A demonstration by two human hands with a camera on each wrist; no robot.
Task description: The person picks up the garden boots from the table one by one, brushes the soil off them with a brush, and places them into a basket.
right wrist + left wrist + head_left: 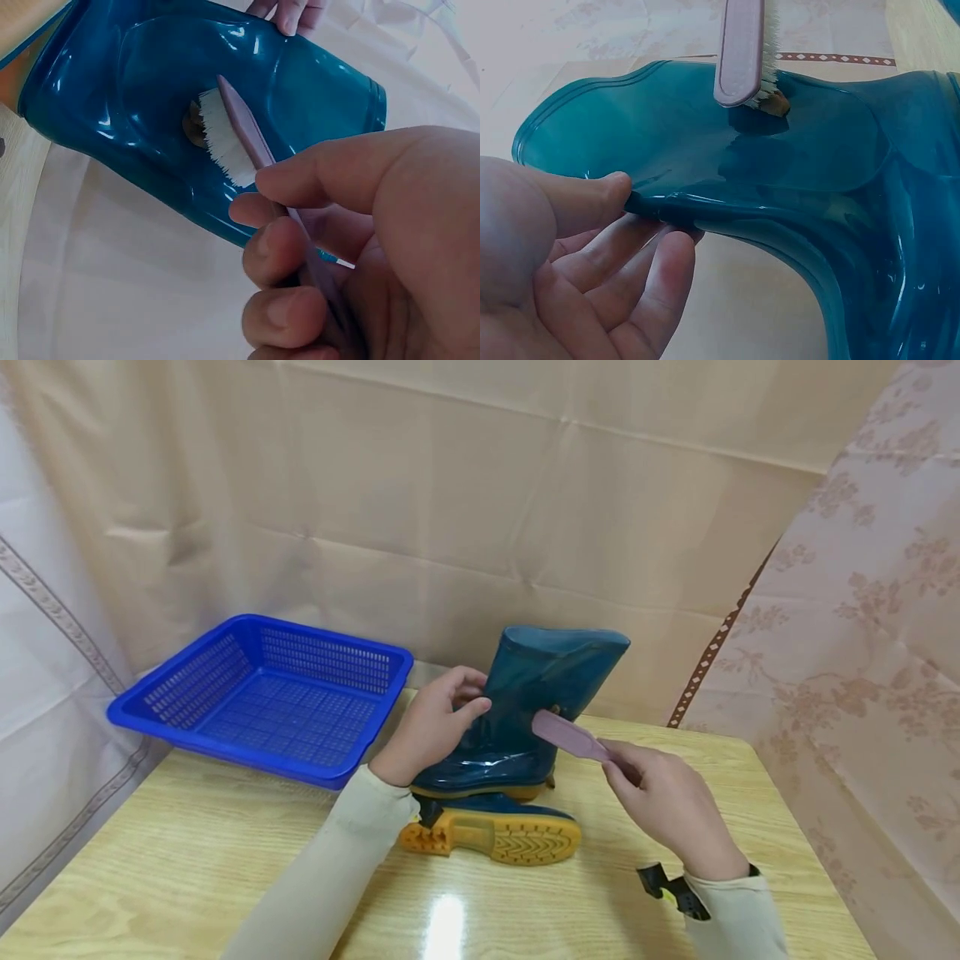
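Observation:
A dark teal rain boot [525, 710] stands tilted on the table, its shaft leaning to the right. My left hand [435, 722] pinches the front edge of the shaft between thumb and fingers, as the left wrist view shows. In my right hand [663, 793] is the handle of a mauve scrub brush [566, 735]. Its white bristles [223, 142] meet a brown clump [193, 126] on the side of the shaft. A second boot [517, 835] lies on its side in front, with its yellow sole facing me.
A blue plastic basket [360, 768] with slotted walls stands at the left back of the wooden table [247, 852]. Behind the table hangs a beige cloth [450, 485], and a flowered cloth [862, 635] hangs along the right side.

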